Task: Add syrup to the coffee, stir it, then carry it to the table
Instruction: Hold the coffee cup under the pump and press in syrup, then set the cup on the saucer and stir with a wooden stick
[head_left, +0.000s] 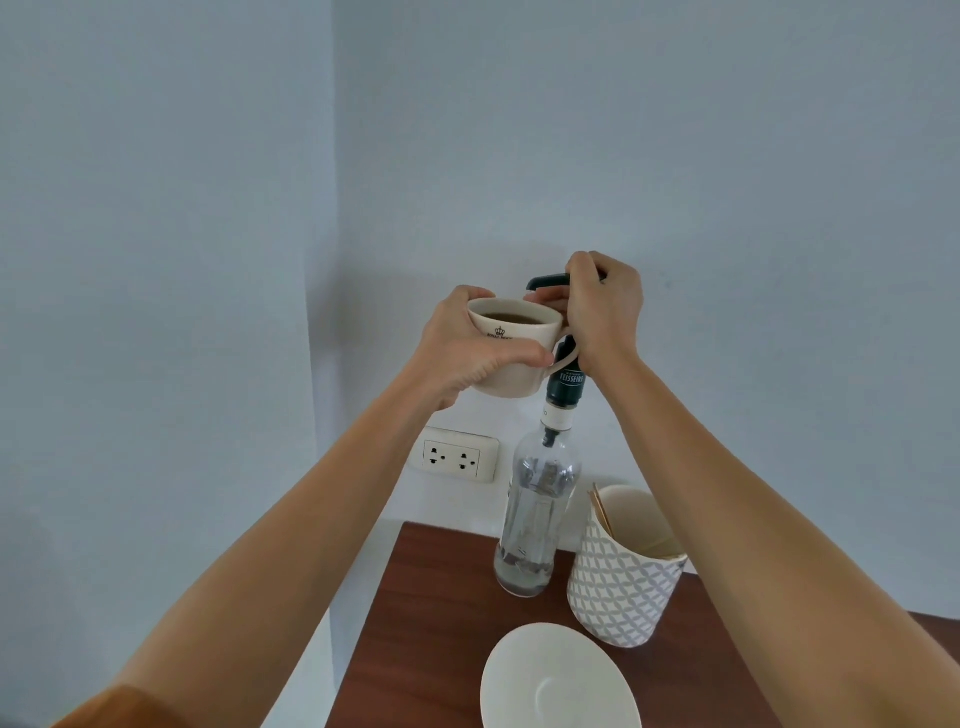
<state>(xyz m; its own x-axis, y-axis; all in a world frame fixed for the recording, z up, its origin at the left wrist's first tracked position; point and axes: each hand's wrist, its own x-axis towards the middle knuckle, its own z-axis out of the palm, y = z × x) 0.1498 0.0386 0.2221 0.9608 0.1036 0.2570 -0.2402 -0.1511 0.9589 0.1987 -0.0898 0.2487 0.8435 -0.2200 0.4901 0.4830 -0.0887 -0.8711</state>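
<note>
We are holding the coffee cup (511, 345) up in the air with our left hand (467, 351), fingers wrapped around its body, thumb across the front. The cup is raised well above the table (441, 613), right beside the neck of the syrup bottle (537, 519), with its rim just under the dark spout of the pump (550, 283). Our right hand (605, 306) is closing over the pump head, fingers curled around it from above. We cannot tell whether syrup is coming out of the spout; no stream is visible, and the dark coffee surface looks undisturbed.

So we are judging ourselves to be in the first step, adding the syrup, and only at its start or middle. The bottle is standing upright on the table and appears nearly empty, with a little clear liquid low down, so the pump may be giving little per press.

What is left, as far as we can see: finishing the pumping, then stirring. Thin wooden sticks (605, 512) are standing in the patterned cup (621, 582) just beside the bottle, and we are taking those to be stirrers. The white saucer (561, 680) is lying near the front edge, bare, waiting for the cup. After that comes the carrying, which is not yet begun.
</note>
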